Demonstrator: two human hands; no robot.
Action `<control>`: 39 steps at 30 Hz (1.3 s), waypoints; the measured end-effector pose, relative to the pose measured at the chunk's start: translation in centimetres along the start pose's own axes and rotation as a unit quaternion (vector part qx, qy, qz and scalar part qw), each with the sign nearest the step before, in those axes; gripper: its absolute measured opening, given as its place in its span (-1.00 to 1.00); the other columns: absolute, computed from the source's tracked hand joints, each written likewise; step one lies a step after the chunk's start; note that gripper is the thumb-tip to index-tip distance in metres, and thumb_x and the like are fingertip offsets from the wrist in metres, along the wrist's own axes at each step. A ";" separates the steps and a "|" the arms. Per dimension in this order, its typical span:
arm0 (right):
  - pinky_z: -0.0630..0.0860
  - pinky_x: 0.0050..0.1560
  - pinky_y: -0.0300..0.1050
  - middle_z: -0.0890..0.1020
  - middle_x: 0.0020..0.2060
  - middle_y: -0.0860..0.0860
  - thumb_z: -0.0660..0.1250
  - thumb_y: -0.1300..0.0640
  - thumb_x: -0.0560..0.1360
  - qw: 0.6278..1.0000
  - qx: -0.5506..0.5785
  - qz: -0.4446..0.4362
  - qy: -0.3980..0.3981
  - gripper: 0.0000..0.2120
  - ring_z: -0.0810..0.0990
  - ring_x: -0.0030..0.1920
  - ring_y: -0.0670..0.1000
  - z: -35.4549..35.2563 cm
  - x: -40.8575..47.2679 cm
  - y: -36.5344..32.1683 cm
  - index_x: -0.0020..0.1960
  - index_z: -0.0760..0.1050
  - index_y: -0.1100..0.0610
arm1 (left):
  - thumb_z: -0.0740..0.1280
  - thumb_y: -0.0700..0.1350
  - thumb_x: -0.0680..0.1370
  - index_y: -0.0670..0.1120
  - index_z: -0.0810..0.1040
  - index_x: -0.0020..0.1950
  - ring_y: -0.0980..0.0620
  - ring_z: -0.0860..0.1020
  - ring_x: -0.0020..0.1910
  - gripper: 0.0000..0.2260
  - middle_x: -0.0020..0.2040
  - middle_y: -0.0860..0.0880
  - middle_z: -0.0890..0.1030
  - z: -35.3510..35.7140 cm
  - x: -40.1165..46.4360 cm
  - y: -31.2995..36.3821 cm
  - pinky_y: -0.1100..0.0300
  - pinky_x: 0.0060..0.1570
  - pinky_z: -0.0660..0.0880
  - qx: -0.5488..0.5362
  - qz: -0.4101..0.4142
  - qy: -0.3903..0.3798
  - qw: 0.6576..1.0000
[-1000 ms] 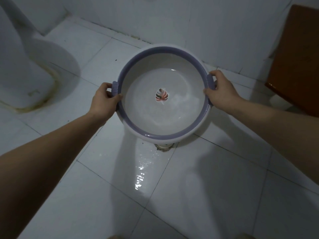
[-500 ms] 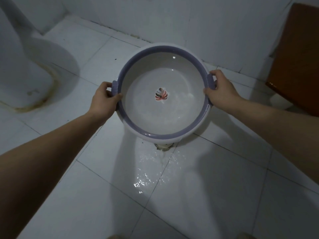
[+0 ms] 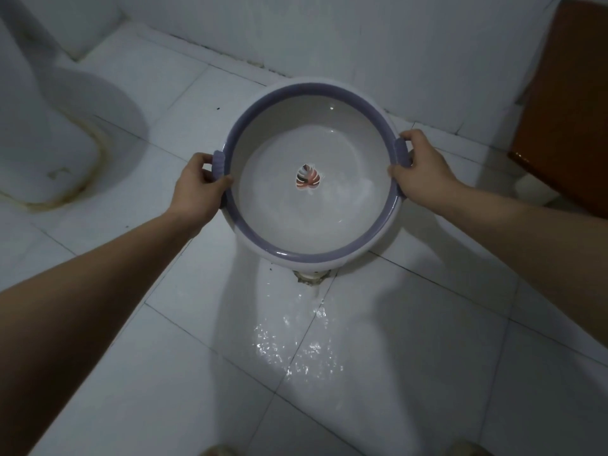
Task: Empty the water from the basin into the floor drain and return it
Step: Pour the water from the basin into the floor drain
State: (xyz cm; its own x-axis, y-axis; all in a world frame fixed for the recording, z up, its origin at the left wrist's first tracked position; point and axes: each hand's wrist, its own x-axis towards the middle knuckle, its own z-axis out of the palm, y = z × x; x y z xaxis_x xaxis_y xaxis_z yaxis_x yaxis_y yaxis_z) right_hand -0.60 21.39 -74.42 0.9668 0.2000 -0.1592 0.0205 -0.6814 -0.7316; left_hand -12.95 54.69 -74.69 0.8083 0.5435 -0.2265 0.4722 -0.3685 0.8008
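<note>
A round white basin (image 3: 263, 149) with a purple rim and a leaf picture at its bottom is held above the tiled floor, tipped toward me. My left hand (image 3: 197, 189) grips its left handle and my right hand (image 3: 421, 169) grips its right handle. Shallow water lies in the near right part of the bowl. The floor drain (image 3: 311, 278) peeks out just under the basin's near edge, mostly hidden by it. Water runs and splashes on the tiles (image 3: 296, 343) in front of the drain.
A white toilet base (image 3: 49, 143) with a stained seam stands at the left. A brown wooden cabinet (image 3: 566, 103) stands at the right against the white tiled wall (image 3: 362, 37). My toes show at the bottom edge.
The wet, glistening patch on the tiles below the drain has grown and spread toward me. The basin and both hands have hardly moved.
</note>
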 end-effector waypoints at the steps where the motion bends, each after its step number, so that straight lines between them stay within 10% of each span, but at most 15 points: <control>1: 0.63 -0.07 0.22 0.58 -0.09 0.11 0.28 0.17 0.49 1.000 0.001 -0.001 -0.001 -0.57 0.62 -0.11 0.21 0.0 0.0 0.0 0.32 0.28 -0.03 | 0.34 -0.09 0.63 -0.05 0.38 0.41 -0.10 0.63 -0.01 -0.64 0.10 -0.07 0.60 0.0 0.0 0.0 0.10 -0.11 0.58 0.000 0.000 0.001 1.000; 39: 0.43 -0.32 -0.19 0.53 -0.03 0.11 0.27 0.16 0.58 0.999 -0.030 -0.018 -0.032 -0.54 0.54 -0.20 0.03 0.6 0.2 1.5 0.41 0.19 0.06 | 0.33 -0.06 0.64 -0.06 0.37 0.41 -0.14 0.63 0.03 -0.64 0.13 -0.09 0.61 0.9 -0.1 -1.0 0.03 -0.05 0.61 0.012 -0.018 -0.009 1.000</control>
State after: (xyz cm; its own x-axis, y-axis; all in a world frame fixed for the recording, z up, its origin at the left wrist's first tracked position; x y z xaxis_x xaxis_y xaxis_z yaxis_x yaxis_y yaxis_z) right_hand -0.53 20.83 -75.94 0.9468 0.2688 -0.1772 0.0722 -0.7137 -0.6967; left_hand -13.21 54.33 -75.95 0.7972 0.5425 -0.2651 0.5092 -0.3680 0.7780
